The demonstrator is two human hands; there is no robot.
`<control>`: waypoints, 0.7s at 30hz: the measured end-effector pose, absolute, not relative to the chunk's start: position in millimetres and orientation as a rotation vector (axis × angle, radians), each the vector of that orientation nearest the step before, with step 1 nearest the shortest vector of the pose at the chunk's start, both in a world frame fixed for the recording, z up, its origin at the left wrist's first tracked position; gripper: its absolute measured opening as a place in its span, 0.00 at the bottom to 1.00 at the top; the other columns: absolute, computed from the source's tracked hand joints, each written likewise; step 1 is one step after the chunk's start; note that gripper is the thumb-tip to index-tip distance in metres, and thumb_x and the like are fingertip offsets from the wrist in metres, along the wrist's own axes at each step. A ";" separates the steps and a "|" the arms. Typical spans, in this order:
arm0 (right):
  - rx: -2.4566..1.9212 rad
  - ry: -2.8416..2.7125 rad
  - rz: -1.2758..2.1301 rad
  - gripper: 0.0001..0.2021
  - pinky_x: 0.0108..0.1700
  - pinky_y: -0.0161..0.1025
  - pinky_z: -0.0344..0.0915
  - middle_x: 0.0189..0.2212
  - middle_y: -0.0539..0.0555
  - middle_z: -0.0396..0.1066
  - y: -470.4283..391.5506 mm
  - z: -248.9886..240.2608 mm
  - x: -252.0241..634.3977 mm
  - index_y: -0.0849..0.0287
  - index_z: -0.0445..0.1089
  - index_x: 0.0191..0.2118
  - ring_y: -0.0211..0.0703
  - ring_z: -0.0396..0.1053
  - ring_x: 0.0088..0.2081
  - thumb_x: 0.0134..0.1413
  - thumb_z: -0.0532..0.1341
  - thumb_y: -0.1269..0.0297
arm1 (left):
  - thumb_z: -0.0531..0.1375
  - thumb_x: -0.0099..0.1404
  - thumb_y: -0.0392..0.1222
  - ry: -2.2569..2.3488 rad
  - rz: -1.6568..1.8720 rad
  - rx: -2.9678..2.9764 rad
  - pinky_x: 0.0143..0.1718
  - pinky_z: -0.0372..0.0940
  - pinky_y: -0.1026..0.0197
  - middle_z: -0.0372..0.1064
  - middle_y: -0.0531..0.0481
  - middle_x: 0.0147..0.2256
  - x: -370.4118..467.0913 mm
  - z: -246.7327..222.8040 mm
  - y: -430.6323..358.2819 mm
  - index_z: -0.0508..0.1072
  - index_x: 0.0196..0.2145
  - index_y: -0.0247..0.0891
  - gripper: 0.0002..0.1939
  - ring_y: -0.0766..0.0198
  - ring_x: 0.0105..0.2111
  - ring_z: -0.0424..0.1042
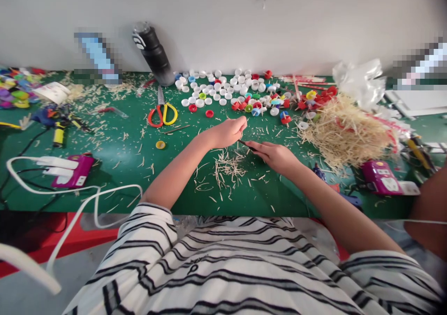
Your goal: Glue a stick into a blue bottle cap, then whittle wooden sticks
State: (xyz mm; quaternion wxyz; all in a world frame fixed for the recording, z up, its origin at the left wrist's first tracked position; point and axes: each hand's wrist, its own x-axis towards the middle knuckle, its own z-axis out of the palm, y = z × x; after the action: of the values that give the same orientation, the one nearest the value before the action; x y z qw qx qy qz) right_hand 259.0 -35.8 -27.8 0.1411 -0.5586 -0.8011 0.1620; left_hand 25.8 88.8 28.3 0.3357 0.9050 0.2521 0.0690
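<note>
My left hand (228, 132) is closed, fingers curled in; whatever it holds, if anything, is hidden. Just to its right, my right hand (274, 156) grips a thin dark tool (243, 142), its tip pointing at the left hand. Most of the tool is covered by my fingers, so its kind cannot be made out. Below both hands lies a small heap of pale wood slivers (228, 168) on the green tabletop (195, 198). A yellow bottle cap (160, 145) sits left of my left forearm.
Scissors (161, 110) and a black bottle (153, 54) stand out at the back left. Many bottle caps (223, 89) spread along the wall. To the right are a straw-like pile (349, 133) and a purple power socket (381, 177); another purple socket (82, 170) with white cables lies left.
</note>
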 end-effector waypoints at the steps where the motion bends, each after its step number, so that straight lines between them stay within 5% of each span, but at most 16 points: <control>1: -1.607 -2.311 0.488 0.27 0.41 0.41 0.69 0.39 0.55 0.74 -36.8 -28.2 260.2 0.45 0.64 0.72 0.45 0.72 0.37 0.76 0.47 0.50 | 0.47 0.71 0.32 0.652 0.184 2.360 0.32 0.50 0.54 0.53 0.53 0.29 25.7 28.4 88.9 0.49 0.34 0.43 0.09 0.64 0.27 0.50; 21: -1.751 -2.349 0.455 0.25 0.37 0.39 0.65 0.42 0.55 0.77 -30.8 -18.7 246.0 0.40 0.63 0.72 0.45 0.74 0.37 0.75 0.49 0.53 | 0.47 0.69 0.30 0.703 0.199 2.370 0.31 0.49 0.54 0.54 0.53 0.29 28.1 23.6 90.4 0.49 0.34 0.42 0.10 0.63 0.26 0.51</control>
State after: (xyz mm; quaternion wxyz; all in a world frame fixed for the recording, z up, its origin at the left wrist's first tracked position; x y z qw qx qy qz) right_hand 246.0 -30.8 -18.7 0.0881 -0.5882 -0.7892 0.1530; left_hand 28.1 90.4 23.6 0.3249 0.9038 0.2682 0.0757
